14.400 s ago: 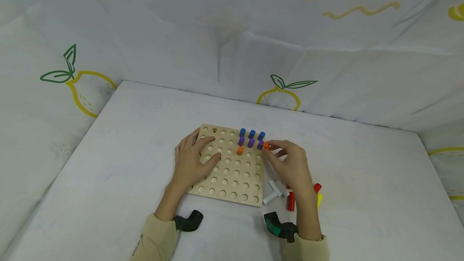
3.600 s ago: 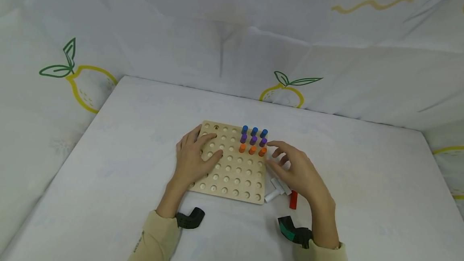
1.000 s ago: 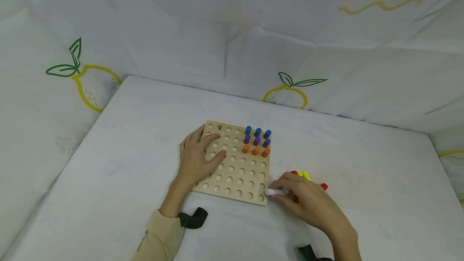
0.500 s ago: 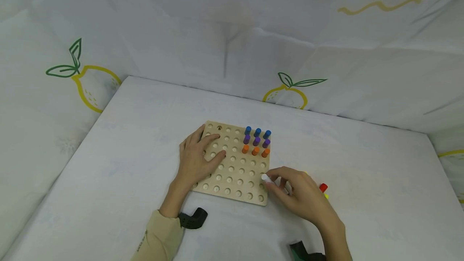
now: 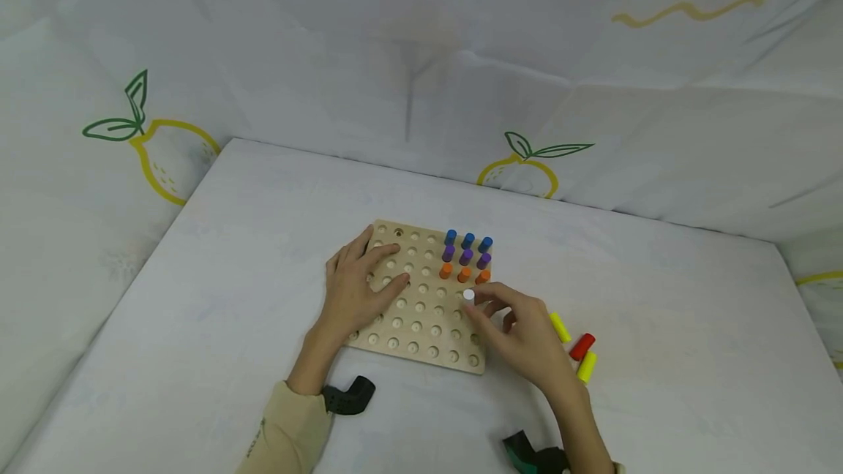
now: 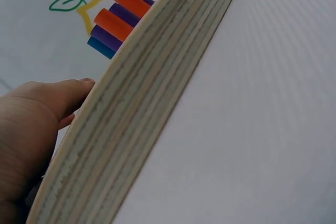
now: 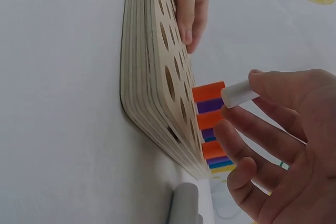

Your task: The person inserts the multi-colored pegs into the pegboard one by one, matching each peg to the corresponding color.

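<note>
While nine pegs (image 5: 466, 257) stand seated (head), the board (image 5: 424, 339) lies short of the far edge of the desk (image 5: 658, 291), loose pegs (image 5: 582, 347) unplaced. Left wrist: left hand (image 6: 32, 124) rests relaxed against the board. Right wrist: right hand (image 7: 310, 148) pinches a white peg (image 7: 240, 94), unseated.

Left hand (image 5: 356, 287) palm down — thumb (image 5: 392, 291) splayed, right hand (image 5: 520, 331) pinching (outer fingers (image 7: 243, 174) loosely bent)

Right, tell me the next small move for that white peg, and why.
Probably lower the white peg into an open hole in the row beside the orange pegs: the right hand pinches it clear of the pegboard, near that row.
</note>
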### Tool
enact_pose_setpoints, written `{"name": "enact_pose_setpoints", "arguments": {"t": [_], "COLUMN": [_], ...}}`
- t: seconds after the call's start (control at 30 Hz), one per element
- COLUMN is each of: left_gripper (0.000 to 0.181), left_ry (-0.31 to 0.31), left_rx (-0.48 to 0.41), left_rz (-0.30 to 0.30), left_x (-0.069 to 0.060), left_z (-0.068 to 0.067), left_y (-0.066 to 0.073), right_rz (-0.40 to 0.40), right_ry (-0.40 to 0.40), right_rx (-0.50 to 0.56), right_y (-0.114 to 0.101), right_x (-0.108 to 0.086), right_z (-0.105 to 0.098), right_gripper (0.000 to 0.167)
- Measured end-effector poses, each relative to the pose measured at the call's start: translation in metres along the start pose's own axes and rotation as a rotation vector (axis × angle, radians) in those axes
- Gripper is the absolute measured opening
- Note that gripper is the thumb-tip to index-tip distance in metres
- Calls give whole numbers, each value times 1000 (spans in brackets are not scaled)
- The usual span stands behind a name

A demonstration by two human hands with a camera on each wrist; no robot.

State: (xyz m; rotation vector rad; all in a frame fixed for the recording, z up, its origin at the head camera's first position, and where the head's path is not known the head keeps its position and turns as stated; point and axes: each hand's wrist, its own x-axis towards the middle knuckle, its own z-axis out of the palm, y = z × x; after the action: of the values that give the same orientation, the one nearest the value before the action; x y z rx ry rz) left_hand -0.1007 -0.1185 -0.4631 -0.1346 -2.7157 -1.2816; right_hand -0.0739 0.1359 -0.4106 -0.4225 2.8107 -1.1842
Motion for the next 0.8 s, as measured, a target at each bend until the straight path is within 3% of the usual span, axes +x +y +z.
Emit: {"name": "enact_pose_setpoints", "arguments": {"t": [0.53, 0.8], "left_gripper": [48, 48], "left_ry": [15, 21], "left_rx": [14, 18], "left_rz": [14, 20], "left_x": [1, 1], "left_z": [1, 2], "left_y": [-1, -2], "right_rz": [3, -49], "right_ry": [43, 77], "right_rx": [131, 207], "right_y": [-4, -3], "right_x": [10, 15], "right_z": [22, 34], "right_gripper": [22, 20]}}
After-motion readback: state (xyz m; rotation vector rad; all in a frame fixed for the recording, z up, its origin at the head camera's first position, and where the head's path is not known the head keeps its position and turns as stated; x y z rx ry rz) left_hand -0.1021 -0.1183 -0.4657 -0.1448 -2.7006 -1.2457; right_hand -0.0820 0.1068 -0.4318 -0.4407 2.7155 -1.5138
